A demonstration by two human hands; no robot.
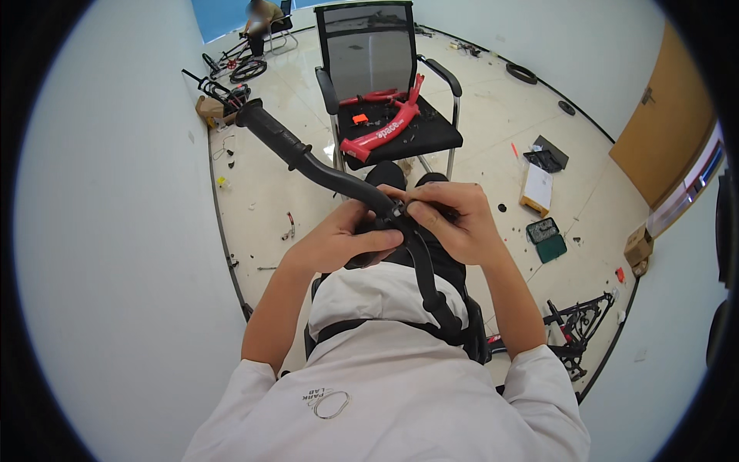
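Note:
A black bicycle handlebar (339,181) lies slantwise over my lap, one grip (271,132) pointing to the far left and the other end near my right hip. Around its middle my left hand (339,237) is closed, the thumb pressed along a dark part below the bar. Small metal bits show at the clamp (398,209) in the bar's centre. Right beside that clamp, my right hand (458,218) has thumb and fingers pinched together; whatever is between them is too small or hidden to name.
Facing me stands a black chair (369,54) with a red bicycle frame (385,137) on its seat. To the right on the floor are an open green case (550,248), a white-topped box (536,187) and a dark bike frame (577,327). Another person (262,23) sits far left.

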